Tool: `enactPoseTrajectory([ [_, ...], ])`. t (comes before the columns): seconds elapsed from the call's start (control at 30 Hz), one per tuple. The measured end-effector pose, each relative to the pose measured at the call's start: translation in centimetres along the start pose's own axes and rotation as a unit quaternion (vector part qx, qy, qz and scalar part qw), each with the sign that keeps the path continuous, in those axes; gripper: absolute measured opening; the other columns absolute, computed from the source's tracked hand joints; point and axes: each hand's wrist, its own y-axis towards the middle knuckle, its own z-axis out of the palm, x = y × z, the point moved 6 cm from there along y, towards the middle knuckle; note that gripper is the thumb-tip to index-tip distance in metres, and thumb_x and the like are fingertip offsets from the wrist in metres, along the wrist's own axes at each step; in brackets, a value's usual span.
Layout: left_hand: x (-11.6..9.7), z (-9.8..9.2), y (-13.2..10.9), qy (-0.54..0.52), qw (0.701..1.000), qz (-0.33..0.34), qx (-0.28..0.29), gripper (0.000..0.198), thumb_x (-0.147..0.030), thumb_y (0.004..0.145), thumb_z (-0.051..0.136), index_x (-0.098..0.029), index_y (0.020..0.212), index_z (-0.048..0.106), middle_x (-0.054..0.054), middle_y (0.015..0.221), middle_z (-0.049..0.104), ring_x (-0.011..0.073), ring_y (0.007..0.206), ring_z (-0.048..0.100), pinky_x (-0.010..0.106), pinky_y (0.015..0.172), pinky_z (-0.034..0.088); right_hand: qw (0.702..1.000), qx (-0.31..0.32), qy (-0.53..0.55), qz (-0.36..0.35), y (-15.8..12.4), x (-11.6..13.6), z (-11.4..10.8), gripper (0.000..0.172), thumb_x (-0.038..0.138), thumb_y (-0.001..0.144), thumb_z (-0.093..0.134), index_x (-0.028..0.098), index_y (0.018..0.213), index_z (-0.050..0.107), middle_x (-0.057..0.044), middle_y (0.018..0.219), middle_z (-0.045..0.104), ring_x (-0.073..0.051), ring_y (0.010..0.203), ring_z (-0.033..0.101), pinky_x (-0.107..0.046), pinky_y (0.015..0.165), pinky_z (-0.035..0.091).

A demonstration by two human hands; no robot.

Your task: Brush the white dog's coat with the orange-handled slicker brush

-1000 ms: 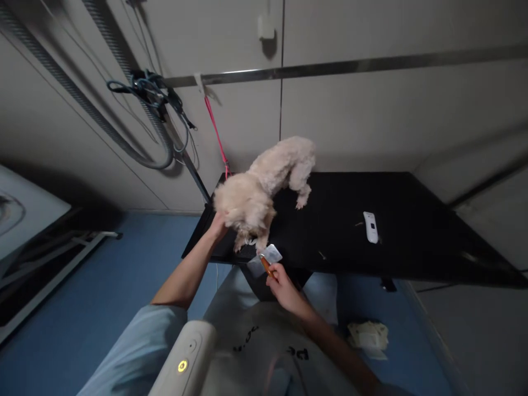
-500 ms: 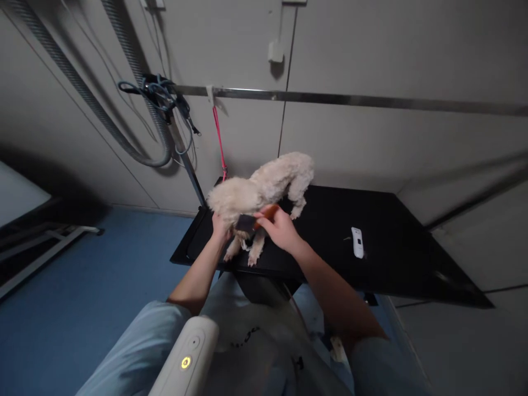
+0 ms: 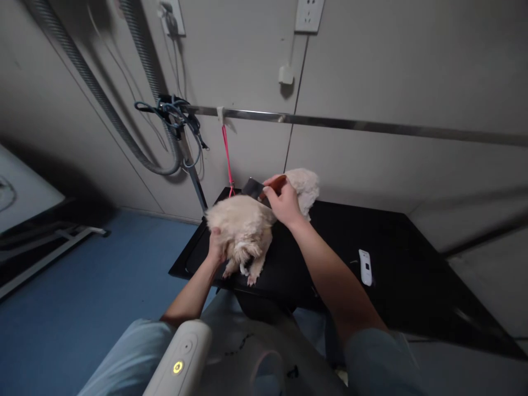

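Right hand (image 3: 284,204) pinches the orange-handled brush (image 3: 264,188) over the dog's (image 3: 247,225) back, head pointing left, w/ the dog's long axis running near-left to far-right on the black table (image 3: 396,258). Left hand (image 3: 216,248) is curled round the dog's near-left end, under its head; brush sits just far-right of that hold

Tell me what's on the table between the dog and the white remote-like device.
In the head view, the person's right forearm crosses above that stretch; the black table between the dog and white device looks bare.
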Motion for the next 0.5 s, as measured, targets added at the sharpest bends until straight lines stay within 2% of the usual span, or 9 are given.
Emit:
enactPoseTrajectory([
  [0.07,-0.2,0.1,-0.4,0.017,1.000,0.026,0.005,0.093,-0.079,0.044,0.092,-0.014,0.108,0.074,0.015,0.110,0.078,0.0317,0.107,0.073,0.037,0.093,0.060,0.996,0.092,-0.009,-0.012,0.3,0.1,0.9,0.007,0.027,0.094,0.065,0.021,0.095,0.062,-0.004,0.091,0.071,-0.021,0.089,0.068,-0.038,0.088,0.057],
  [0.1,-0.2,-0.1,-0.5,0.035,0.999,0.037,-0.011,0.091,-0.075,0.043,0.094,-0.015,0.108,0.073,0.014,0.110,0.077,0.0312,0.106,0.073,0.038,0.094,0.059,0.990,0.138,-0.023,-0.007,0.3,0.0,1.3,0.008,0.027,0.093,0.066,0.021,0.094,0.062,-0.004,0.088,0.070,-0.021,0.085,0.067,-0.038,0.085,0.057],
  [0.13,-0.1,-0.4,-0.6,0.055,0.997,0.040,-0.037,0.087,-0.069,0.043,0.096,-0.015,0.107,0.073,0.013,0.108,0.077,0.0305,0.105,0.073,0.038,0.095,0.059,0.988,0.151,-0.040,0.002,0.3,0.0,1.5,0.008,0.027,0.093,0.066,0.021,0.093,0.062,-0.004,0.086,0.070,-0.021,0.083,0.066,-0.037,0.083,0.056],
  [0.23,0.3,-1.2,-0.4,0.100,0.988,0.035,-0.109,0.071,-0.057,0.052,0.095,-0.016,0.104,0.071,0.011,0.104,0.077,0.0290,0.107,0.073,0.039,0.100,0.056,0.993,0.087,-0.081,0.008,0.5,0.2,0.7,0.008,0.027,0.097,0.060,0.021,0.101,0.061,-0.006,0.094,0.071,-0.022,0.089,0.066,-0.038,0.086,0.053],
  [0.27,0.4,-1.2,-0.3,0.101,0.988,0.034,-0.107,0.067,-0.055,0.057,0.093,-0.016,0.106,0.071,0.011,0.108,0.076,0.0291,0.110,0.072,0.040,0.102,0.056,0.991,0.103,-0.087,0.001,0.4,0.3,0.8,0.008,0.028,0.097,0.060,0.021,0.102,0.061,-0.006,0.095,0.071,-0.023,0.090,0.066,-0.037,0.085,0.053],
  [0.37,0.7,-1.0,0.2,0.078,0.993,0.026,-0.082,0.060,-0.051,0.066,0.090,-0.018,0.112,0.071,0.013,0.120,0.075,0.0294,0.116,0.071,0.041,0.106,0.055,0.970,0.214,-0.119,-0.005,-0.1,0.3,2.2,0.008,0.028,0.095,0.064,0.022,0.098,0.060,-0.006,0.091,0.070,-0.023,0.083,0.065,-0.036,0.079,0.051],
  [0.5,1.4,-1.0,0.5,0.078,0.993,-0.011,-0.087,0.054,-0.042,0.065,0.091,-0.020,0.110,0.073,0.009,0.120,0.078,0.0302,0.114,0.072,0.042,0.104,0.059,0.976,0.151,-0.158,-0.010,0.2,0.1,1.5,0.011,0.029,0.100,0.056,0.021,0.108,0.060,-0.008,0.101,0.071,-0.024,0.092,0.066,-0.036,0.081,0.050],
])
